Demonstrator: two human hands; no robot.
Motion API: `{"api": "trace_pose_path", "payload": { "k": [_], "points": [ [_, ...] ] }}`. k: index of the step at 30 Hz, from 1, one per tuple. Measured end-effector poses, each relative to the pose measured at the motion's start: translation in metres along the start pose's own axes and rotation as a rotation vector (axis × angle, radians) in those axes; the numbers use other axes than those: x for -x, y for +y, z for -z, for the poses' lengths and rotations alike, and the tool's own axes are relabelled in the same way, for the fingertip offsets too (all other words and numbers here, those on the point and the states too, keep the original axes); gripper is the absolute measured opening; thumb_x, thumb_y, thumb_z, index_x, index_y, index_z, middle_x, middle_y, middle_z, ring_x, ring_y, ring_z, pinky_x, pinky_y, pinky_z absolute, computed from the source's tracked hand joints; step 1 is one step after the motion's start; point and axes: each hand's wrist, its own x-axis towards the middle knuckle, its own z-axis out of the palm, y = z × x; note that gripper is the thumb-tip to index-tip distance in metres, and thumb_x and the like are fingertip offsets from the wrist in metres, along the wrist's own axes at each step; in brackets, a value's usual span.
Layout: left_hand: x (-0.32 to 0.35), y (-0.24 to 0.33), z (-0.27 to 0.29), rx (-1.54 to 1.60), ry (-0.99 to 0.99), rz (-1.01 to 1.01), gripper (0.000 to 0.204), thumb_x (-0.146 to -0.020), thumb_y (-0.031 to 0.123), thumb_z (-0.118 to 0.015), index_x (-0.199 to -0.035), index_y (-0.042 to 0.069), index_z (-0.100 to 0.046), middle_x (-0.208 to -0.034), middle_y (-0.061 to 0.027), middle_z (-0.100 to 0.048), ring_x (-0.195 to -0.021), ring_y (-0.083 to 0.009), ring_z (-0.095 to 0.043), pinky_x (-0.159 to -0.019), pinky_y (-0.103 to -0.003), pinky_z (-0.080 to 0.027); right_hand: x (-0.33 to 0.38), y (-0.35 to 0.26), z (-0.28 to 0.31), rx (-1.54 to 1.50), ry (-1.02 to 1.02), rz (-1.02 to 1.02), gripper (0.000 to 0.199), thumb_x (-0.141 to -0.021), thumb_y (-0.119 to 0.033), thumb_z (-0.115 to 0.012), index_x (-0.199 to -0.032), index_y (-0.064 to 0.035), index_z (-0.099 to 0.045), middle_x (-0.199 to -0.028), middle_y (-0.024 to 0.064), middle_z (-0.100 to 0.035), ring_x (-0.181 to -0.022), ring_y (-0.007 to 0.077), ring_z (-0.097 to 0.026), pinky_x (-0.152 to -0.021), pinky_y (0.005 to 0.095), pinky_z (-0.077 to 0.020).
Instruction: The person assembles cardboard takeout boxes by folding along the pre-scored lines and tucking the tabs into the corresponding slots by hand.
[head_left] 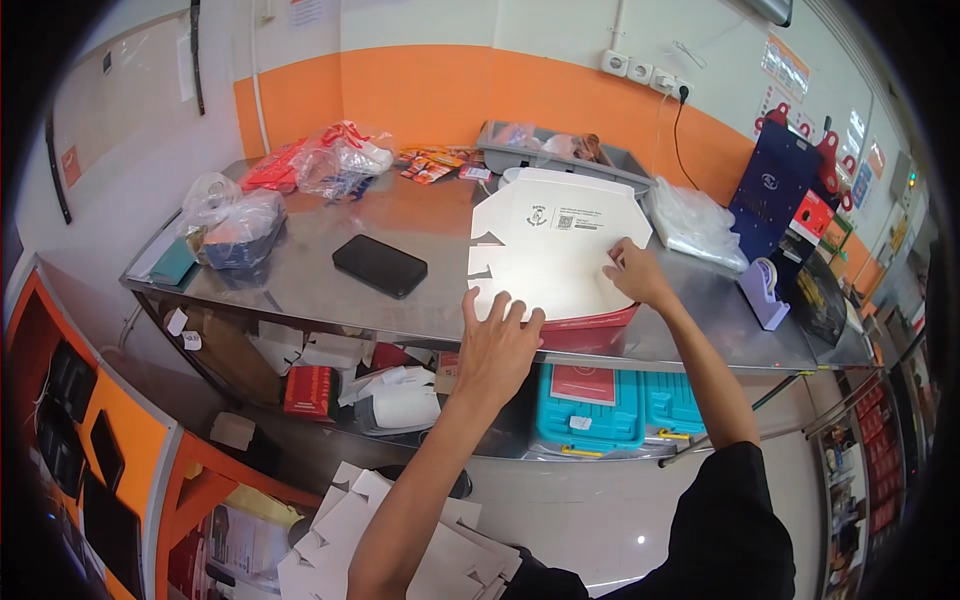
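A white cardboard box blank (550, 235) with a red outer side, cut corners and slots along its left edge lies partly folded on a steel table, its rear panel standing up. My left hand (490, 345) is at its near left corner, fingers spread over the front edge. At the right edge my right hand (638, 272) has its fingers bent together, pinching the side of the cardboard. Part of the red front side (595, 335) shows between the hands. A black smartphone (380, 266) lies left of the box, apart from both hands.
On the steel table (310, 290) are wrapped bags (240, 230), a grey tray (620, 165), clear plastic bags (695, 225) and a lilac tape dispenser (765, 295). Teal-lidded bins (600, 415) stand underneath. Flat cardboard blanks (440, 550) are stacked close to me. An orange shelf (130, 450) borders the left.
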Motion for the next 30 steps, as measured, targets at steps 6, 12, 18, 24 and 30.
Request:
{"api": "trace_pose_path", "payload": {
  "k": [6,12,18,24,30],
  "points": [
    [-0.019,0.016,0.004,0.009,-0.226,-0.058,0.032,-0.081,0.006,-0.066,-0.113,0.012,-0.065,-0.095,-0.0032,-0.071,-0.097,-0.0207,-0.064,-0.105,-0.056,-0.025,0.012,0.013,0.0,-0.191,-0.007,-0.155,0.028,-0.082,-0.018,-0.066,-0.096,0.0054,-0.062,-0.083,0.0248,-0.066,-0.081,0.0358,-0.066,-0.073,0.0432,-0.0508],
    [-0.018,0.024,0.01,-0.016,-0.217,-0.061,0.048,-0.081,0.003,-0.065,-0.128,0.015,-0.06,-0.114,-0.0073,-0.066,-0.112,-0.0254,-0.058,-0.105,-0.057,-0.025,0.012,0.038,-0.01,-0.092,-0.046,0.087,0.026,-0.084,-0.02,-0.065,-0.084,0.0065,-0.064,-0.078,0.0219,-0.066,-0.073,0.0318,-0.064,-0.067,0.0422,-0.0486],
    [0.089,0.028,0.077,0.187,0.057,0.255,0.062,-0.083,0.024,-0.074,-0.14,0.016,-0.052,-0.146,-0.0142,-0.041,-0.131,-0.0339,-0.04,-0.105,-0.055,-0.028,0.045,-0.016,0.03,0.278,0.235,0.037,0.045,-0.094,-0.037,-0.06,-0.108,0.005,-0.064,-0.094,0.0291,-0.067,-0.082,0.0456,-0.064,-0.074,0.048,-0.0504],
    [0.339,0.004,0.132,-0.008,-0.202,1.262,0.067,-0.083,0.031,-0.075,-0.137,0.002,-0.05,-0.134,-0.0256,-0.05,-0.123,-0.0435,-0.049,-0.104,-0.045,-0.04,0.235,-0.141,-0.006,-0.763,-0.022,0.274,0.018,-0.095,-0.011,-0.058,-0.098,0.005,-0.064,-0.092,0.016,-0.071,-0.084,0.0216,-0.067,-0.084,0.0349,-0.0506],
    [0.485,0.108,0.175,-0.472,-0.076,1.791,0.065,-0.082,0.026,-0.078,-0.133,-0.005,-0.051,-0.126,-0.0266,-0.056,-0.114,-0.0411,-0.057,-0.096,-0.045,-0.046,0.307,-0.198,-0.18,-0.44,-0.674,0.292,0.063,-0.082,-0.031,-0.078,-0.131,0.0022,-0.056,-0.13,0.0234,-0.052,-0.116,0.0369,-0.054,-0.097,0.044,-0.0438]
  ]
}}
